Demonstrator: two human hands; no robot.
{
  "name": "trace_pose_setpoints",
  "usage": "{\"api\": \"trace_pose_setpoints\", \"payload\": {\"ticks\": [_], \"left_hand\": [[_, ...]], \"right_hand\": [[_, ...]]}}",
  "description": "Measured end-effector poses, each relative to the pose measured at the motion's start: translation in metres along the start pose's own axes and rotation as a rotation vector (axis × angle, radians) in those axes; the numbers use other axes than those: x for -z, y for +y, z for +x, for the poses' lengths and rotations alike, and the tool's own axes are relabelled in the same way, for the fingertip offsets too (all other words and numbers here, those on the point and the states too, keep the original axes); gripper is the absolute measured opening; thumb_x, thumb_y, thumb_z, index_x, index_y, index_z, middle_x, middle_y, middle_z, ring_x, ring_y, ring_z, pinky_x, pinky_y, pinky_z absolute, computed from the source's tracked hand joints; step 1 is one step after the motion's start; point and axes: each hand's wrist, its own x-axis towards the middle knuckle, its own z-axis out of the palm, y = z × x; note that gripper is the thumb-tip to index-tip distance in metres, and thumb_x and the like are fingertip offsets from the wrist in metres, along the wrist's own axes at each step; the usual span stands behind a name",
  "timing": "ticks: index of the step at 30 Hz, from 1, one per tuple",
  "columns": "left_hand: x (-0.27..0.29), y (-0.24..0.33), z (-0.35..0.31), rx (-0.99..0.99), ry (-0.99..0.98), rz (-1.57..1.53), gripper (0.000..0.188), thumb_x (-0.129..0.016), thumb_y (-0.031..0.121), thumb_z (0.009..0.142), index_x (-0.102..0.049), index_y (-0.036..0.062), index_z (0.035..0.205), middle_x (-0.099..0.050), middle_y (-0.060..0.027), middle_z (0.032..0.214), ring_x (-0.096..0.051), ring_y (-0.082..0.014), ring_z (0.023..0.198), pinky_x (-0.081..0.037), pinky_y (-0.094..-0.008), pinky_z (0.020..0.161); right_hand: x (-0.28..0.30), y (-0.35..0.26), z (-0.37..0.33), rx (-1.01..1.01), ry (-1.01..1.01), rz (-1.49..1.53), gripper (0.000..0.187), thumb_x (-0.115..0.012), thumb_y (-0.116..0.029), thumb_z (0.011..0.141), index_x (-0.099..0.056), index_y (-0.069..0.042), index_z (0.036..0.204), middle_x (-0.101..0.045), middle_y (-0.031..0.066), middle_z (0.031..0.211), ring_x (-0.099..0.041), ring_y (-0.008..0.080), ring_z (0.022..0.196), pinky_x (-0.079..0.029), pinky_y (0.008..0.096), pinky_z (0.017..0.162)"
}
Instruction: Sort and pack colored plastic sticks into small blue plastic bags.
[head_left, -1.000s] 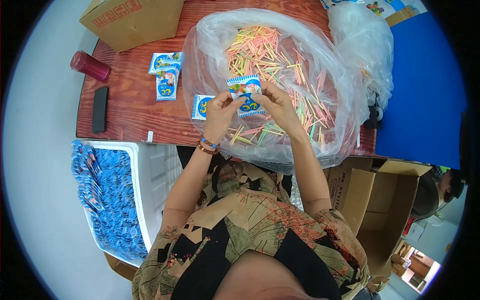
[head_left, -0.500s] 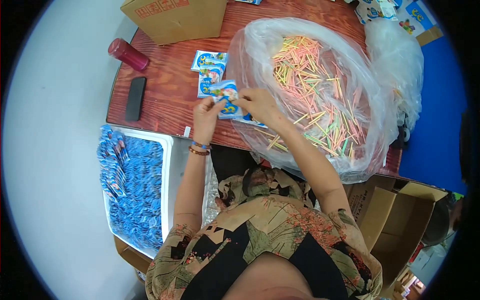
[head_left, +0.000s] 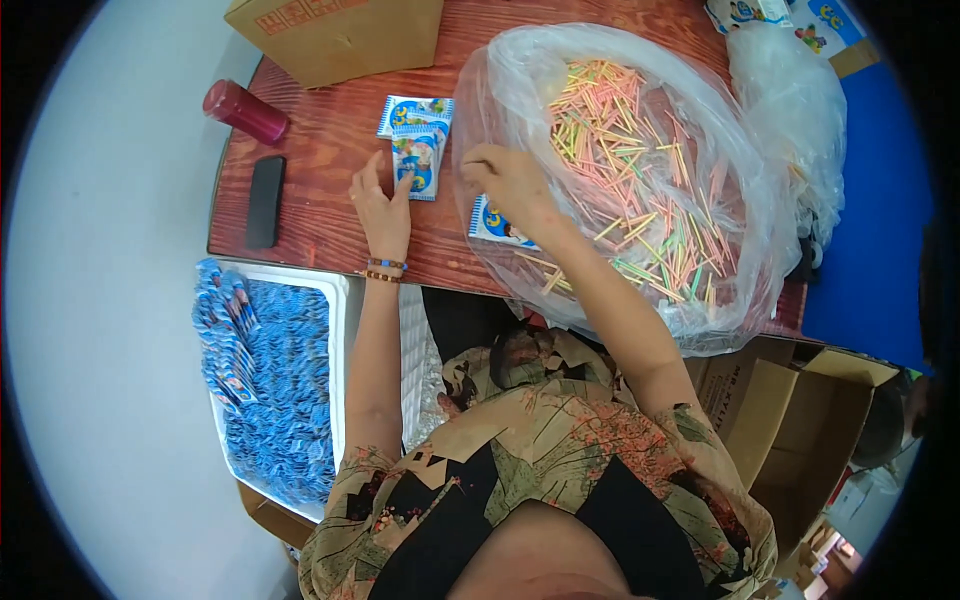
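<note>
My left hand (head_left: 382,212) is open, its fingers spread at the lower left edge of a small stack of blue-and-white packets (head_left: 415,160). A fingertip seems to touch the front packet. My right hand (head_left: 515,195) hovers to the right, its fingers loosely bent with a gap at the thumb and no packet visible in them. Beneath its wrist lies another blue-and-white packet (head_left: 486,222), partly covered by the hand. Beside that hand a large clear plastic bag (head_left: 510,75) lies open, full of thin pink, yellow and green sticks (head_left: 600,120).
Left of my left arm, a white foam box (head_left: 340,300) holds many blue packets (head_left: 285,380). A black phone (head_left: 265,202), a dark red cylinder (head_left: 246,111) and a cardboard box (head_left: 340,45) stand on the wooden table. An open carton (head_left: 815,420) is below right.
The packet that both hands held now rests on the stack at the left. My hands have parted, the left moving left and the right rising slightly. The view has shifted a little.
</note>
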Motion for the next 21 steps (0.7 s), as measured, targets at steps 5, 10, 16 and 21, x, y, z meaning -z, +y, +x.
{"api": "trace_pose_setpoints", "payload": {"ticks": [5, 10, 16, 21], "left_hand": [[-0.013, 0.047, -0.036, -0.119, -0.370, -0.133, 0.037, -0.071, 0.019, 0.077, -0.060, 0.0063, 0.110, -0.056, -0.0124, 0.108, -0.048, -0.0320, 0.101, -0.035, -0.0435, 0.090], [-0.030, 0.063, -0.032, -0.309, -0.466, -0.010, 0.031, -0.075, 0.020, 0.070, -0.061, 0.0117, 0.097, -0.052, -0.0054, 0.103, -0.043, -0.0300, 0.107, -0.030, -0.0438, 0.089], [-0.036, 0.058, -0.021, -0.321, -0.589, -0.041, 0.022, -0.075, 0.020, 0.069, -0.061, 0.0124, 0.083, -0.055, -0.0020, 0.088, -0.048, -0.0254, 0.099, -0.029, -0.0404, 0.085], [-0.031, 0.054, -0.014, -0.581, -0.448, -0.032, 0.013, -0.072, 0.020, 0.073, -0.068, 0.0097, 0.080, -0.063, -0.0024, 0.085, -0.053, -0.0224, 0.092, -0.030, -0.0373, 0.083]], "right_hand": [[0.060, 0.013, -0.041, -0.125, -0.068, -0.371, 0.021, -0.065, -0.018, 0.081, -0.064, 0.000, 0.091, -0.066, 0.0115, 0.082, -0.065, 0.0276, 0.079, -0.049, 0.0385, 0.070], [0.051, 0.037, -0.058, 0.057, -0.005, -0.692, 0.027, -0.069, -0.028, 0.077, -0.061, -0.009, 0.094, -0.057, 0.0093, 0.095, -0.060, 0.0312, 0.089, -0.047, 0.0430, 0.073], [0.058, 0.042, -0.061, -0.013, 0.041, -0.578, 0.018, -0.065, -0.026, 0.081, -0.063, -0.010, 0.088, -0.059, 0.0096, 0.089, -0.061, 0.0306, 0.086, -0.047, 0.0434, 0.070], [0.060, 0.040, -0.063, 0.122, 0.102, -0.543, 0.014, -0.061, -0.023, 0.084, -0.066, -0.009, 0.083, -0.060, 0.0092, 0.082, -0.062, 0.0265, 0.082, -0.048, 0.0407, 0.067]]}}
